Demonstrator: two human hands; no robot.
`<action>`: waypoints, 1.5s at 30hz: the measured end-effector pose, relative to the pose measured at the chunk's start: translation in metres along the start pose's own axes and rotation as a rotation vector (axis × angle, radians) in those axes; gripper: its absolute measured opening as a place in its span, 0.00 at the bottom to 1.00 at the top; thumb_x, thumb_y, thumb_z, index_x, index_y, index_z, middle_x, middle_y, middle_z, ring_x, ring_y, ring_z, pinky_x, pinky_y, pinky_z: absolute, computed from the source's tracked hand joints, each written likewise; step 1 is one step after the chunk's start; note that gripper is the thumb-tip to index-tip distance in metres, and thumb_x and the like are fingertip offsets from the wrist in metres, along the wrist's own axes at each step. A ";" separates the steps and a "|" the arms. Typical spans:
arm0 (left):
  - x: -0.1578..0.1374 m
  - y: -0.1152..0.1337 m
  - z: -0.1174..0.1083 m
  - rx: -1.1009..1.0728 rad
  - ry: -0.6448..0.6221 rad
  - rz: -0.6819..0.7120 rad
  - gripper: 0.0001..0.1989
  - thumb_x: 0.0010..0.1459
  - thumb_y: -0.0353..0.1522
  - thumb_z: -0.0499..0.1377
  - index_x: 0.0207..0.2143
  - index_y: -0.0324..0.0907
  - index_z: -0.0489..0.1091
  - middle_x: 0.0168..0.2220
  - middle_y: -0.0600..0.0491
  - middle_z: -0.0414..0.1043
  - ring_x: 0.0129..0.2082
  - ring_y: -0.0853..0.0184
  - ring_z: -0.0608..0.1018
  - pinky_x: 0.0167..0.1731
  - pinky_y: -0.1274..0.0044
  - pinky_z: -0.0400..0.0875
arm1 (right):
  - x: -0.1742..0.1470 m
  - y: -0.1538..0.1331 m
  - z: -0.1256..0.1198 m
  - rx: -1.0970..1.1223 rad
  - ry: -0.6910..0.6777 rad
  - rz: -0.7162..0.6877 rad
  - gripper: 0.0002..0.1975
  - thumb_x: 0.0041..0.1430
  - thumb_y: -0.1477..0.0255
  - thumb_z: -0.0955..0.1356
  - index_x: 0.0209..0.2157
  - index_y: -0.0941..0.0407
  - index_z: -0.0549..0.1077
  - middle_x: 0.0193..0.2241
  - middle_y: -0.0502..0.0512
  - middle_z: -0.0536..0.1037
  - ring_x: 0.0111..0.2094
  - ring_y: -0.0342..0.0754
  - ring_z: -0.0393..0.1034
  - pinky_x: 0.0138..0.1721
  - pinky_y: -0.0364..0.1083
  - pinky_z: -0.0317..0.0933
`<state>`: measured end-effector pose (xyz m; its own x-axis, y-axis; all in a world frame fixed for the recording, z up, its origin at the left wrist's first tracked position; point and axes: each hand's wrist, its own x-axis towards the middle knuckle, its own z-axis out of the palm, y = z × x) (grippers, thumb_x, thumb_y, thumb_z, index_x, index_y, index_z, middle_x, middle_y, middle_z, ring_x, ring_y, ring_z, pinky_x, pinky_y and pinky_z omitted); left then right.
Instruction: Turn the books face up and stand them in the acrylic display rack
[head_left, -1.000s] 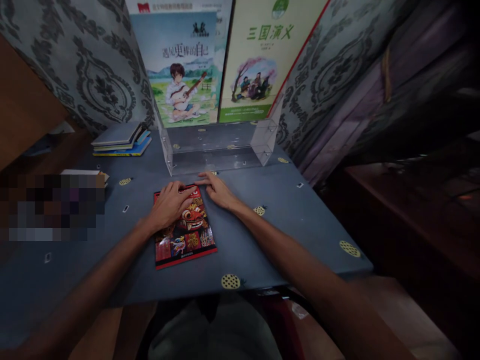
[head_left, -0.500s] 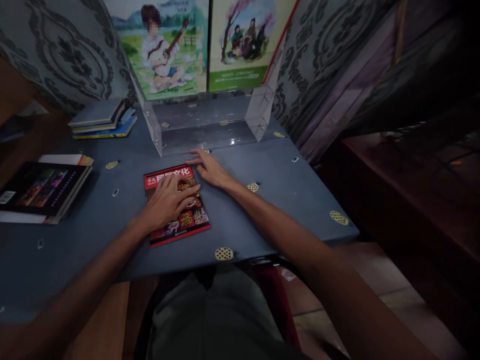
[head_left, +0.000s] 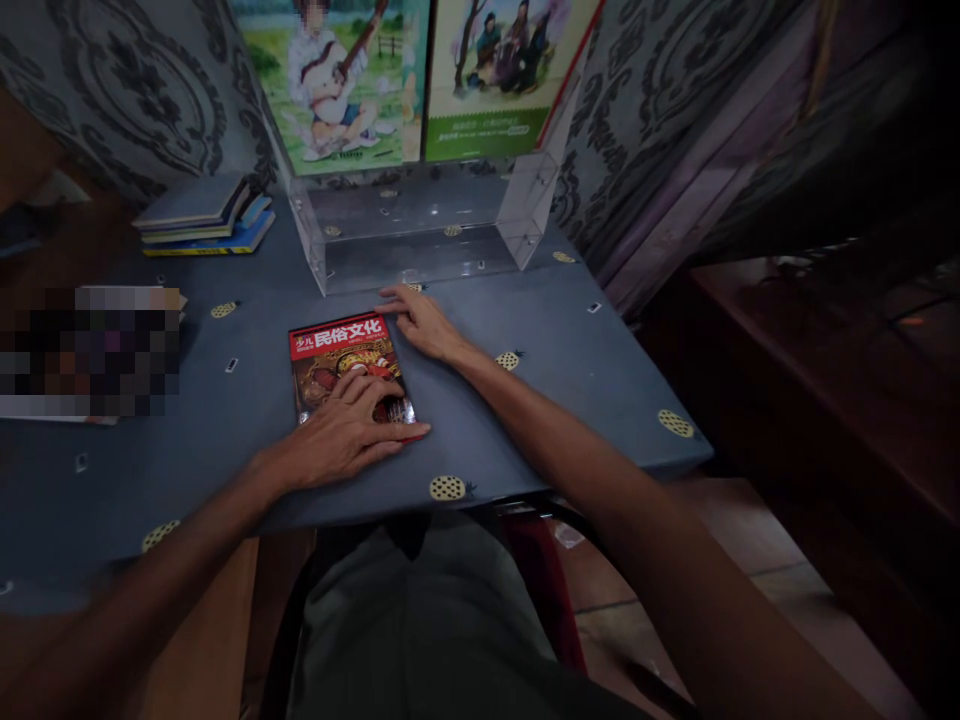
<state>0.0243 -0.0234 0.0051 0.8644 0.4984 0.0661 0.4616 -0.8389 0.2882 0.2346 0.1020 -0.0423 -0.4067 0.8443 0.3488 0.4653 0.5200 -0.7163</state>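
Note:
A small book (head_left: 337, 365) with a red title band and a dark picture cover lies closed on the table. Across its lower part rests my left hand (head_left: 349, 425), fingers spread, with the thumb over the lower right corner. My right hand (head_left: 416, 320) lies at the book's upper right corner, fingers stretched out and fingertips at or very near the edge. The left hand hides the lower cover.
Behind the book stands a clear acrylic rack (head_left: 420, 255) holding two large picture books (head_left: 480, 130). Stacked books (head_left: 199, 220) sit at the back left, and a blurred-out pile (head_left: 112, 350) lies at the left. The blue tabletop (head_left: 600, 400) ends at the right.
My left hand has slid down the cover toward me, uncovering the title and the upper picture. The right hand stays at the upper right corner. The view has shifted slightly.

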 end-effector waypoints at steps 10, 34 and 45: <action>-0.002 -0.002 -0.002 0.007 0.021 0.073 0.20 0.71 0.41 0.49 0.61 0.63 0.67 0.56 0.49 0.63 0.56 0.57 0.64 0.63 0.54 0.55 | -0.026 -0.028 0.007 -0.239 -0.032 -0.111 0.19 0.67 0.70 0.63 0.58 0.55 0.71 0.57 0.61 0.75 0.62 0.57 0.62 0.64 0.61 0.54; -0.094 -0.007 -0.002 0.016 0.189 -0.106 0.17 0.68 0.38 0.52 0.55 0.61 0.74 0.57 0.51 0.68 0.59 0.58 0.66 0.66 0.52 0.50 | -0.048 -0.042 0.013 -0.246 -0.184 -0.197 0.22 0.70 0.62 0.63 0.62 0.53 0.67 0.60 0.61 0.72 0.63 0.56 0.62 0.65 0.61 0.55; -0.132 -0.001 -0.013 -0.102 0.187 -0.308 0.18 0.69 0.38 0.50 0.52 0.56 0.77 0.55 0.49 0.69 0.56 0.57 0.68 0.59 0.57 0.63 | -0.046 -0.042 0.013 -0.180 -0.161 -0.181 0.20 0.68 0.65 0.65 0.59 0.53 0.69 0.58 0.60 0.74 0.61 0.56 0.64 0.63 0.60 0.57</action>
<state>-0.0926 -0.0852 0.0084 0.6326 0.7632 0.1316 0.6640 -0.6219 0.4152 0.2235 0.0392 -0.0358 -0.6082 0.7123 0.3504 0.5002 0.6866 -0.5276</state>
